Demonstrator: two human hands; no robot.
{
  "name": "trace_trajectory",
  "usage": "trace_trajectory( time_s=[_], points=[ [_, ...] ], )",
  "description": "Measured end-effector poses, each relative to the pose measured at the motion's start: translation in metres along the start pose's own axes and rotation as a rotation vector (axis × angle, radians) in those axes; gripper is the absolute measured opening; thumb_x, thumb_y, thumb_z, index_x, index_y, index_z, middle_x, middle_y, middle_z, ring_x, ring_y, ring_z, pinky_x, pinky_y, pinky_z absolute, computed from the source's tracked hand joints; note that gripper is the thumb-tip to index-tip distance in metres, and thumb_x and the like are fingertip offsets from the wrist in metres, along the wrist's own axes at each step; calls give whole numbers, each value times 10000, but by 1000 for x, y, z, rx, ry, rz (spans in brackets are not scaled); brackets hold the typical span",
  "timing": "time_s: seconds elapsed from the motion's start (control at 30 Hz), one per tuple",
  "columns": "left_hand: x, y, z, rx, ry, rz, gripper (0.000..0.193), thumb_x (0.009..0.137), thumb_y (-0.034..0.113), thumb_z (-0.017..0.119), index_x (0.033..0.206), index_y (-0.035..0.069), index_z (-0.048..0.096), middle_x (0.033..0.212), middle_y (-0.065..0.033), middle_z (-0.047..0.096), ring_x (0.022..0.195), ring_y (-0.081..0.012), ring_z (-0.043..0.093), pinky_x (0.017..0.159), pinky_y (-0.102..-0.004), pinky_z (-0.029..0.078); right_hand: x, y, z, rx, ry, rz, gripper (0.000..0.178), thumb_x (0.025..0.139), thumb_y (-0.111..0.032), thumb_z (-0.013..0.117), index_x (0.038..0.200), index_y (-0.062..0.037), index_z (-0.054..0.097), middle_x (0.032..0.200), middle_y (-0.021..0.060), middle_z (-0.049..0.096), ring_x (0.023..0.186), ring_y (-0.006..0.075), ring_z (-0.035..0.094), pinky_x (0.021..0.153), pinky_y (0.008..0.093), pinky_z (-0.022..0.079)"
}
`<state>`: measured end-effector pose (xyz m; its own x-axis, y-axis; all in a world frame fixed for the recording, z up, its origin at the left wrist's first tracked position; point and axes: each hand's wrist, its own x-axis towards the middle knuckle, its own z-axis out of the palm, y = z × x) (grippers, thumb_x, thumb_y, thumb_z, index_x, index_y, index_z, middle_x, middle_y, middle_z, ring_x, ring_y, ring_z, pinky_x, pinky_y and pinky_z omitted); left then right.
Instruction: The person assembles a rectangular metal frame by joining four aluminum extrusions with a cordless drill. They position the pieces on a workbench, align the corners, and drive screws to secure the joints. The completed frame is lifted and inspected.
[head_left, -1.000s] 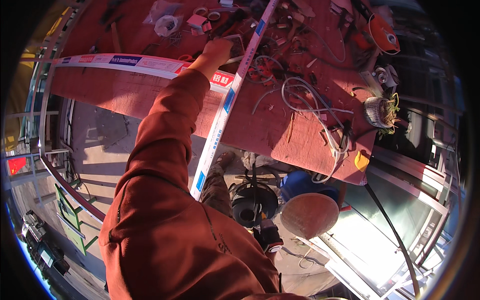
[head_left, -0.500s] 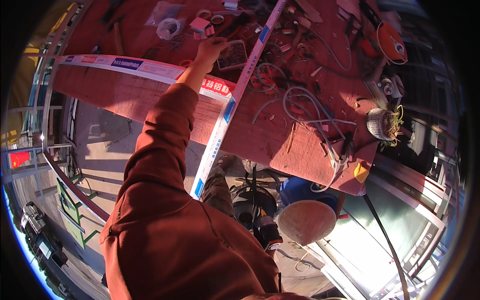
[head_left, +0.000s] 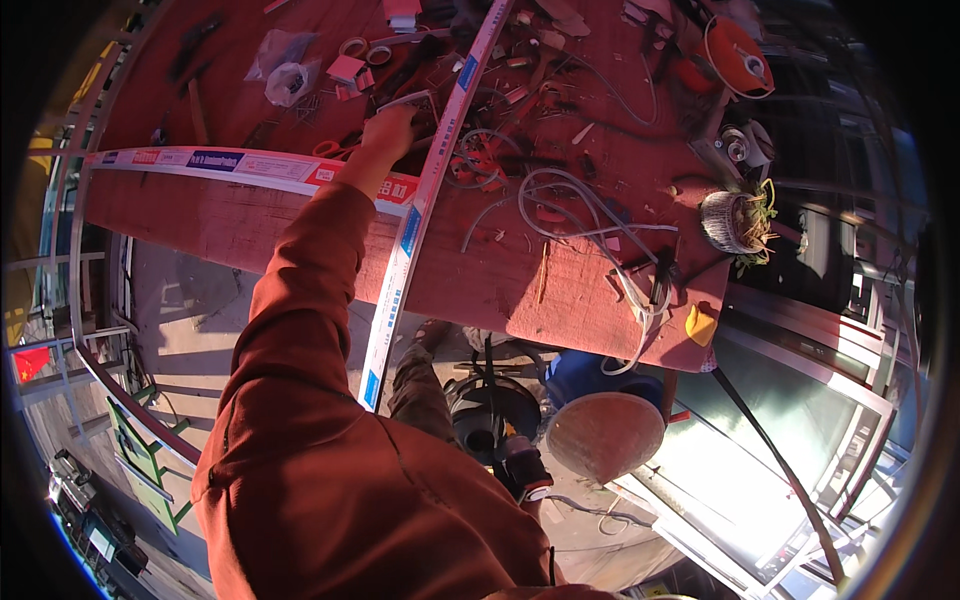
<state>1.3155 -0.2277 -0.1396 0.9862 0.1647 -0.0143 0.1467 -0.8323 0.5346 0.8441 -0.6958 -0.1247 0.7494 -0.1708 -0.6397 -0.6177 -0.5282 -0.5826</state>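
My left hand [head_left: 386, 132] reaches far over a red workbench [head_left: 300, 225], its orange-red sleeve stretched out from the lower left. The fingers close on the edge of a small flat grey rectangular plate [head_left: 415, 102] lying among the clutter. Right beside the hand, a long white profile strip [head_left: 420, 210] runs diagonally across the bench and overhangs its near edge. A second white strip with coloured labels [head_left: 230, 165] lies crosswise under my forearm. My right hand is not in view.
White cables [head_left: 575, 205] coil on the bench right of the strip. An orange cable reel [head_left: 742, 58], tape rolls [head_left: 352, 46], a plastic bag [head_left: 288, 82] and scraps lie further back. Below the bench edge stand a round brown stool [head_left: 605, 437] and a blue bucket [head_left: 580, 375].
My left hand has stayed at the grey plate beside the diagonal strip. The view has tilted, so the bench now sits lower in the picture.
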Motion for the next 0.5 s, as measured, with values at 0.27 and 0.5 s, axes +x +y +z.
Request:
trace_trajectory(
  time_s=[0.27, 0.5],
  points=[
    [-19, 23, -25, -100, 104, -173, 355, 817, 402, 688, 995, 95, 696, 960, -182, 688, 950, -353, 653, 796, -442, 509, -9, 17, 5, 37, 27, 6, 381, 799, -256, 653, 1109, -45, 584, 1127, 182, 608, 1042, 365, 593, 869, 466, 476],
    [-85, 30, -42, -457, 423, -103, 311, 811, 244, 666, 970, -24, 663, 883, -187, 699, 836, -299, 687, 771, -384, 522, -20, 41, 0, 55, 46, -101, 381, 803, -259, 649, 1114, -47, 583, 1131, 180, 607, 1046, 364, 592, 877, 467, 472]
  ],
)
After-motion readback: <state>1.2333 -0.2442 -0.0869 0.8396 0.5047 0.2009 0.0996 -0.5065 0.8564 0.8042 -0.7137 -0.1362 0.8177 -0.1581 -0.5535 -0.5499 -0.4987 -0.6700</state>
